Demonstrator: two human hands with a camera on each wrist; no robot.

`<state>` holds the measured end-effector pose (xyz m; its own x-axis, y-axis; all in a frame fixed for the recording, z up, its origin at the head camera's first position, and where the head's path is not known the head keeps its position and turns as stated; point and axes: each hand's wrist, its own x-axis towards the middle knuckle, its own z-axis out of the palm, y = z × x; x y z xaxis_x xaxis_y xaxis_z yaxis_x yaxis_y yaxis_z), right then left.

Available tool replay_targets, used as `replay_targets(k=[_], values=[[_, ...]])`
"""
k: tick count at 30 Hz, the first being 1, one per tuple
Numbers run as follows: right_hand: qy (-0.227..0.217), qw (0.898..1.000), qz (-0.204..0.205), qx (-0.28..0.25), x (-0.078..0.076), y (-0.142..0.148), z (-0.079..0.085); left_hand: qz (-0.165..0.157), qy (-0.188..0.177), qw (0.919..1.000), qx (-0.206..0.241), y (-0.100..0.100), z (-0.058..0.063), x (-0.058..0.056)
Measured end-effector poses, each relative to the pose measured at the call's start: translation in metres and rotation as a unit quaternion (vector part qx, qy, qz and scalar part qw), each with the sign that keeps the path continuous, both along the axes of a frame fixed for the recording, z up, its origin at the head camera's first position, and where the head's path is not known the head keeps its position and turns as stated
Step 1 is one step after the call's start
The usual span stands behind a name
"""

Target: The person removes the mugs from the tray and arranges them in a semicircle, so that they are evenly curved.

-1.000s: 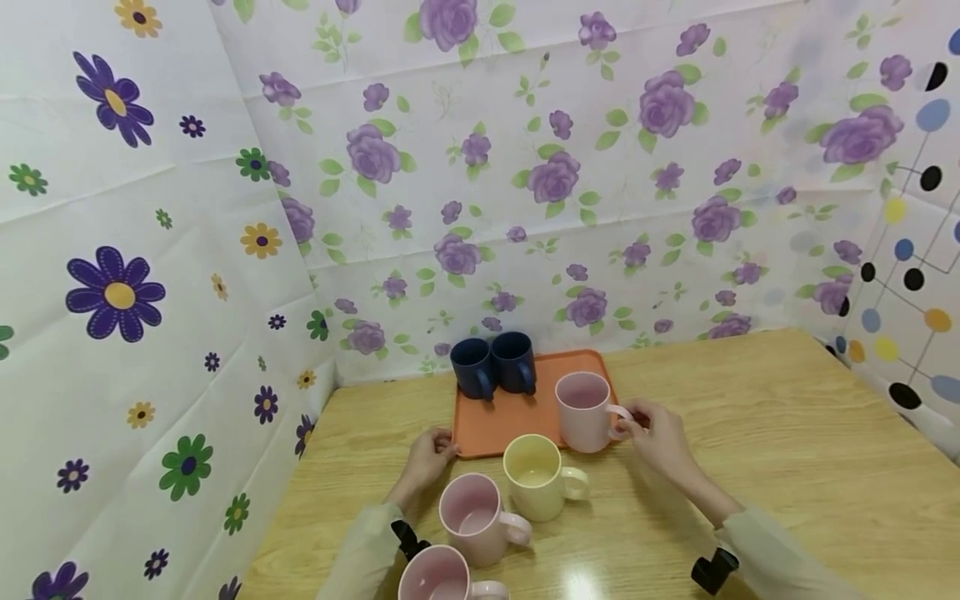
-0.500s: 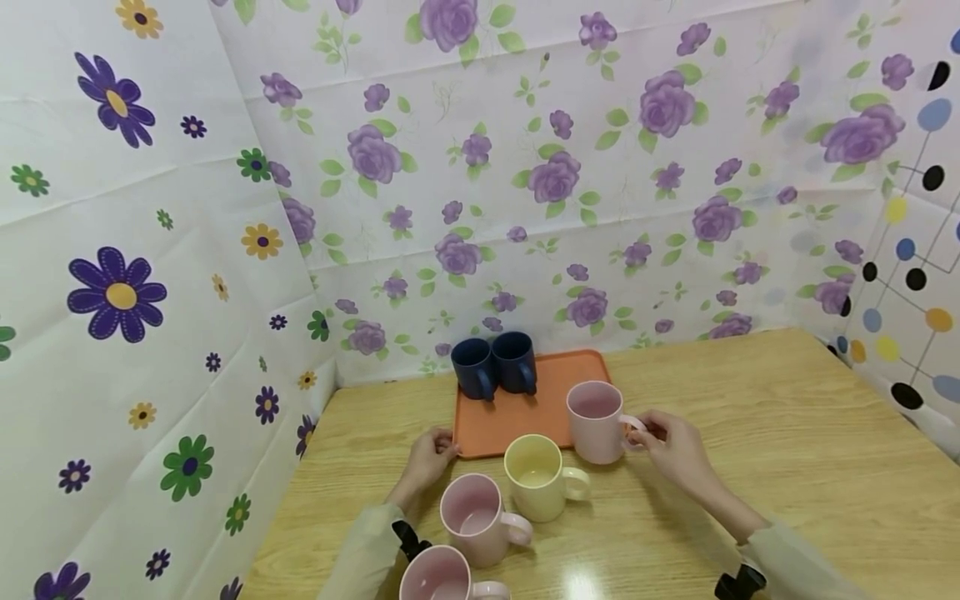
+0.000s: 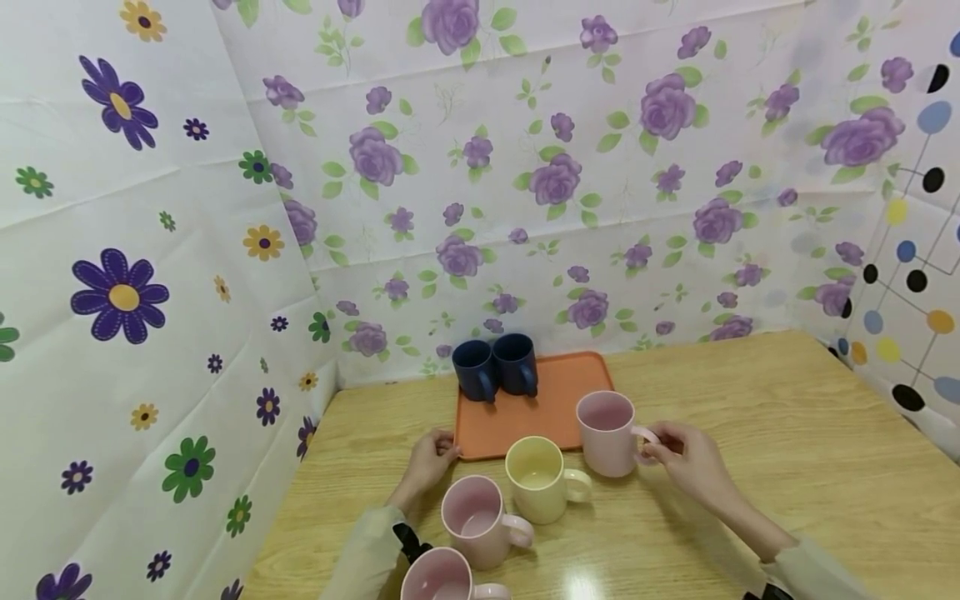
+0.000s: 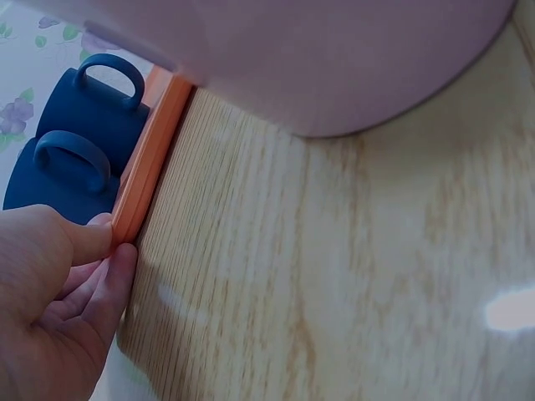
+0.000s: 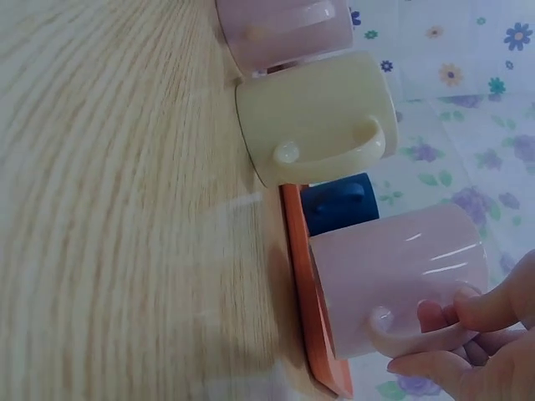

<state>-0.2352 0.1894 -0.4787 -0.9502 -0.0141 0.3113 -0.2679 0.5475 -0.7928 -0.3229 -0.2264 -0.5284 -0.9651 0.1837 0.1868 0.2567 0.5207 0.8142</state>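
My right hand (image 3: 692,463) pinches the handle of a pink mug (image 3: 604,446), which is upright at the front right corner of an orange tray (image 3: 495,429). In the right wrist view, thumb and fingers close round that handle (image 5: 422,341); whether the mug's base touches anything is unclear. My left hand (image 3: 429,460) holds the tray's front left corner, thumb and fingers pinching its rim (image 4: 138,205) in the left wrist view. Two dark blue mugs, one on the left (image 3: 472,372) and one beside it (image 3: 514,367), stand at the tray's back left.
A yellow mug (image 3: 537,493) stands just in front of the tray. Nearer the person are two more pink mugs, one behind (image 3: 477,533) and one cut off by the lower edge (image 3: 437,583). Flower-printed cloth (image 3: 480,208) hangs behind the wooden table (image 3: 787,417).
My right hand has drawn the pink mug to the right and toward the person, from over the tray to its front right corner. The left hand and the tray stay in place.
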Motion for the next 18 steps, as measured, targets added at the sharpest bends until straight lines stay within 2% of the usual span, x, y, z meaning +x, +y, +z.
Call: replay_targets(k=[3, 10, 18], values=[[0.001, 1.0, 0.006, 0.001, 0.003, 0.003, -0.001, -0.014, 0.017, 0.9997, 0.006, -0.003, -0.002, -0.001], [-0.008, 1.0, 0.021, -0.011, 0.015, 0.008, -0.003, 0.033, -0.032, 0.9988, -0.014, 0.004, 0.003, 0.001], [-0.002, 1.0, 0.014, 0.007, 0.023, 0.01, -0.006, 0.039, -0.04, 0.9982, -0.021, 0.006, 0.003, 0.001]])
